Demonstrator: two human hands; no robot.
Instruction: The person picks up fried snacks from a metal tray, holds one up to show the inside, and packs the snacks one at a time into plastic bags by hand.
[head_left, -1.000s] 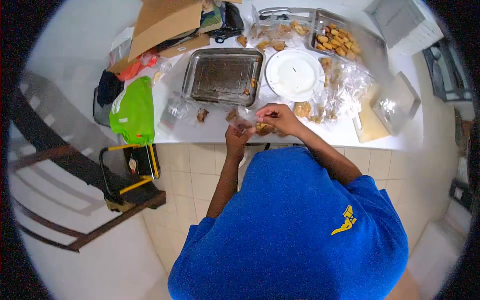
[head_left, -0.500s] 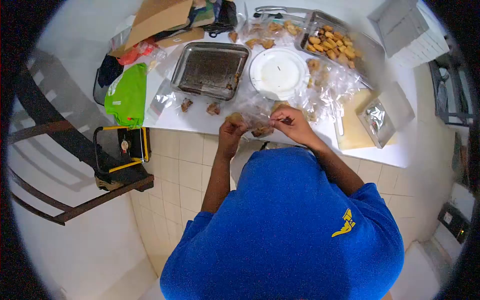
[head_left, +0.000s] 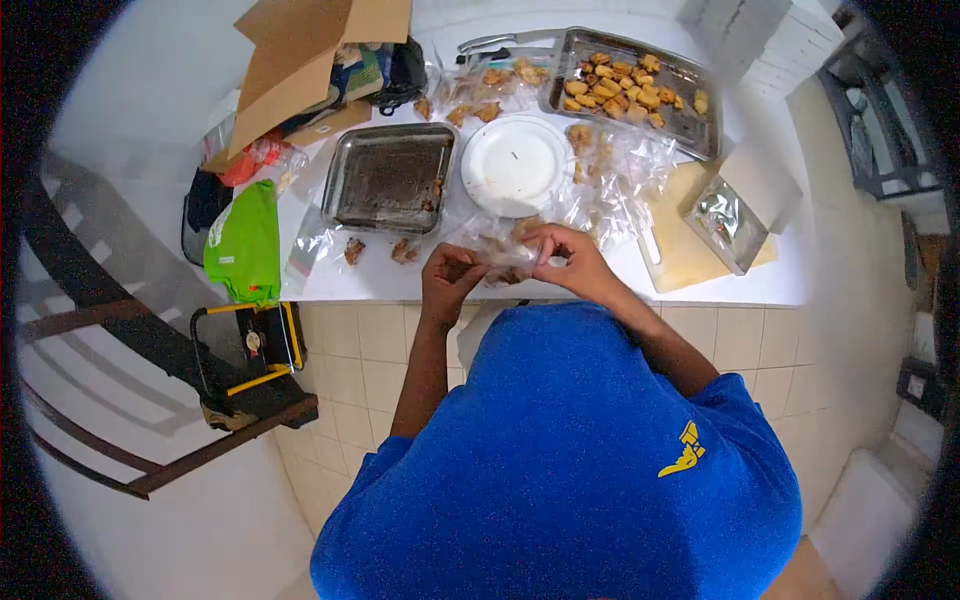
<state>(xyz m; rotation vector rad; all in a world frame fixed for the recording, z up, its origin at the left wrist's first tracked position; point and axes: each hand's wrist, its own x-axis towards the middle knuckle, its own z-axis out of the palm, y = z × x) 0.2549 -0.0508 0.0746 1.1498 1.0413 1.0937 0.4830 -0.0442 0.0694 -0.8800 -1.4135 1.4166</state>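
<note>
A clear plastic bag (head_left: 503, 252) is stretched between my two hands at the table's front edge, with brown food showing through it. The fingers of my left hand (head_left: 450, 280) pinch its left side. On the other side, my right hand (head_left: 574, 262) grips the bag's edge between thumb and fingers. Just beyond them is a white round plate (head_left: 514, 168) with a small dark mark on it. Left of the plate stands an oven tray (head_left: 388, 180) with a browned, stained bottom. Two small brown food pieces, one of them a chunk (head_left: 404, 251), lie in front of that tray.
At the back right, a metal tray (head_left: 690, 138) holds several golden-brown pieces. More bagged food (head_left: 583, 140) lies beside the plate. A cutting board (head_left: 690, 255) carries an open box (head_left: 728, 225). A knife (head_left: 487, 42), cardboard box (head_left: 290, 75) and green bag (head_left: 243, 245) are also on the table.
The view has shifted, so the table's things appear lower and further left. Both hands still hold the plastic bag, and the right thumb and fingers now show more spread around its edge.
</note>
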